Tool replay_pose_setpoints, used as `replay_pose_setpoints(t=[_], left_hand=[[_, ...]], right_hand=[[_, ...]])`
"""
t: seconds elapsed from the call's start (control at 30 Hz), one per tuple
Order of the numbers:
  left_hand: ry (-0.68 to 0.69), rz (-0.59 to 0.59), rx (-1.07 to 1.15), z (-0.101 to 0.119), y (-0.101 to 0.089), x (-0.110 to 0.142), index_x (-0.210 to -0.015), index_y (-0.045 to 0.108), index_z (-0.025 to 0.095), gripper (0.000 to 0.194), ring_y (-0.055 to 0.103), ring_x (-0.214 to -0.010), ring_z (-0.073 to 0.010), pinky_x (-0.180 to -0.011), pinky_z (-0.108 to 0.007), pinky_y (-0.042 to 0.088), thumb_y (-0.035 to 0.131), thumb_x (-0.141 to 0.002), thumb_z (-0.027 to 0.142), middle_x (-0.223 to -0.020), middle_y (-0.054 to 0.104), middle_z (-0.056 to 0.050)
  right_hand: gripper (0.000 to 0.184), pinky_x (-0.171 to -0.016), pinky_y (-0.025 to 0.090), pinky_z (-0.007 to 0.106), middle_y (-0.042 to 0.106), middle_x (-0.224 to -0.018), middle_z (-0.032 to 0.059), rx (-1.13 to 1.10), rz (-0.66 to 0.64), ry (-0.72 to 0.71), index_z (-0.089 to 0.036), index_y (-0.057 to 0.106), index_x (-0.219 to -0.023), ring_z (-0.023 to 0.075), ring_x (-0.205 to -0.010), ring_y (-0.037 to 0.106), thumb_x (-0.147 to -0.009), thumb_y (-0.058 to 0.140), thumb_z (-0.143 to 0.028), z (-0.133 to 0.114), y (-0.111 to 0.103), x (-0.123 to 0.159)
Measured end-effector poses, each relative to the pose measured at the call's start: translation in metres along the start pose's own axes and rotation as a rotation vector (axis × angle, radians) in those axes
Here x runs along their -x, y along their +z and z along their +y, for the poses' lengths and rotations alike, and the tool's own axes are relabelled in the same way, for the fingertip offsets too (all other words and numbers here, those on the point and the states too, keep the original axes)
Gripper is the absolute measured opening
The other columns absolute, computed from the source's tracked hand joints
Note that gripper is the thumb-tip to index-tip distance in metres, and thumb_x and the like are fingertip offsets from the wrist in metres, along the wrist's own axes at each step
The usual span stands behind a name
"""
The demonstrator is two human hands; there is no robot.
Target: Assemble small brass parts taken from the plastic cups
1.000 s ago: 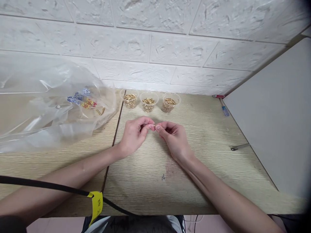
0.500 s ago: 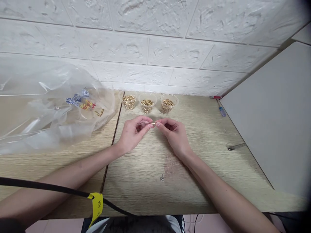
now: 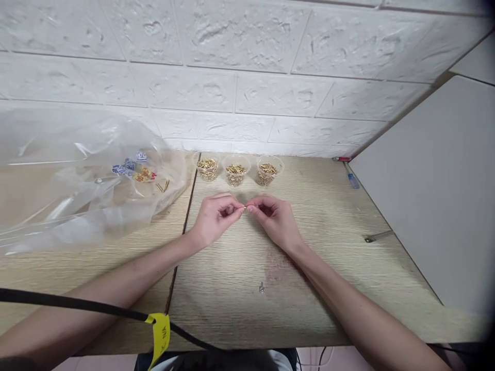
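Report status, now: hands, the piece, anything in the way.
Left hand and right hand: both pinching a gold pin. Pin mostly hidden in the grip. Three cups just beyond, metal piece nearer the body; none touching the hands.

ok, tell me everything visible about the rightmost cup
The rightmost cup is clear, apparently plastic, round-rimmed and narrower at the base. It stands upright and open on the wood-grain table near the white wall, part-filled with small gold-coloured pieces. A gap separates it from the middle cup; the hands do not touch it.
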State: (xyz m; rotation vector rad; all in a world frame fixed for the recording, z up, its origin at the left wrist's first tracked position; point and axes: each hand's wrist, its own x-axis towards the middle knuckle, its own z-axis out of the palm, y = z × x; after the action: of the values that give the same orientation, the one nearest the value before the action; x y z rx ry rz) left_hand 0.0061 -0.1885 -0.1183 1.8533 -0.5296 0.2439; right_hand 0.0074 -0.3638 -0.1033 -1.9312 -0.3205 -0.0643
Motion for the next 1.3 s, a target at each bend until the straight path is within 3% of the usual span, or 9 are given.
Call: replay_pose_setpoints(t=[0.13, 0.27, 0.43, 0.63, 0.8, 1.0, 1.17, 1.3], left_hand=[[0.012, -0.014, -0.022, -0.001, 0.0, 0.002, -0.076, 0.067, 0.013, 0.015, 0.052, -0.061, -0.0095, -0.052, -0.02, 0.037, 0.062, -0.085, 0.023, -0.073, 0.063, -0.004], [0.001, -0.028, -0.037, 0.0, 0.0, 0.001, -0.074, 0.068, 0.014, 0.015, 0.05, -0.059, -0.0095, -0.052, -0.021, 0.036, 0.062, -0.084, 0.024, -0.07, 0.062, -0.004], [-0.126, 0.051, 0.02, -0.001, 0.002, -0.001, -0.076, 0.069, 0.014, 0.016, 0.037, -0.049, -0.0073, -0.046, -0.02, 0.028, 0.064, -0.081, 0.028, -0.053, 0.044, 0.003], [-0.166, 0.062, 0.006, -0.003, 0.002, -0.002, -0.078, 0.072, 0.014, 0.019, 0.038, -0.05, -0.0079, -0.045, -0.02, 0.028, 0.066, -0.078, 0.032, -0.052, 0.047, 0.003], [-0.165, 0.075, 0.013, 0.0, 0.001, -0.003, -0.08, 0.073, 0.014, 0.02, 0.04, -0.049, -0.008, -0.046, -0.02, 0.03, 0.068, -0.078, 0.033, -0.054, 0.05, 0.002], [-0.126, 0.036, 0.01, -0.001, 0.001, -0.002, -0.077, 0.072, 0.014, 0.021, 0.046, -0.053, -0.009, -0.049, -0.02, 0.035, 0.066, -0.08, 0.033, -0.064, 0.063, -0.003], [0.012, 0.05, -0.062, 0.002, 0.001, -0.001, -0.078, 0.072, 0.014, 0.018, 0.046, -0.051, -0.0088, -0.047, -0.02, 0.034, 0.065, -0.082, 0.03, -0.058, 0.057, 0.0], [0.018, 0.053, -0.11, 0.003, 0.002, 0.0, -0.079, 0.071, 0.015, 0.016, 0.047, -0.053, -0.0086, -0.048, -0.019, 0.035, 0.063, -0.083, 0.028, -0.062, 0.06, -0.001]], right_hand=[[0.018, -0.059, 0.039, 0.028, 0.066, -0.069, 0.0033, -0.048, 0.0, 0.042, -0.015, 0.073, -0.077, 0.0147, -0.063, 0.054, -0.077, 0.067, -0.032, 0.001, 0.001, 0.0], [0.028, -0.062, 0.043, 0.028, 0.066, -0.066, 0.0024, -0.258, -0.058, 0.157, -0.014, 0.074, -0.079, 0.0139, -0.062, 0.055, -0.071, 0.075, -0.041, 0.0, -0.004, -0.004], [0.041, -0.067, 0.047, 0.03, 0.067, -0.072, 0.0037, -0.408, -0.047, 0.206, -0.014, 0.072, -0.084, 0.0142, -0.065, 0.057, -0.074, 0.07, -0.054, 0.002, -0.009, -0.01], [0.031, -0.061, 0.041, 0.028, 0.06, -0.063, 0.0001, -0.232, -0.054, 0.136, -0.014, 0.068, -0.081, 0.0128, -0.06, 0.051, -0.074, 0.069, -0.044, 0.007, -0.007, -0.01], [0.026, -0.061, 0.04, 0.027, 0.06, -0.069, 0.0014, -0.13, -0.041, 0.077, -0.015, 0.064, -0.078, 0.0134, -0.063, 0.051, -0.078, 0.063, -0.04, 0.007, -0.003, -0.007], [0.021, -0.059, 0.039, 0.027, 0.061, -0.068, 0.002, 0.024, -0.025, -0.007, -0.016, 0.064, -0.076, 0.0137, -0.061, 0.051, -0.081, 0.056, -0.034, 0.004, 0.002, -0.003], [0.02, -0.058, 0.038, 0.027, 0.061, -0.066, 0.0018, 0.029, -0.017, -0.002, -0.016, 0.064, -0.073, 0.0138, -0.059, 0.051, -0.08, 0.055, -0.032, 0.003, 0.005, -0.001], [0.022, -0.058, 0.038, 0.026, 0.06, -0.065, 0.0013, -0.038, -0.045, 0.023, -0.016, 0.065, -0.074, 0.014, -0.061, 0.051, -0.079, 0.058, -0.036, 0.004, 0.005, -0.003]])
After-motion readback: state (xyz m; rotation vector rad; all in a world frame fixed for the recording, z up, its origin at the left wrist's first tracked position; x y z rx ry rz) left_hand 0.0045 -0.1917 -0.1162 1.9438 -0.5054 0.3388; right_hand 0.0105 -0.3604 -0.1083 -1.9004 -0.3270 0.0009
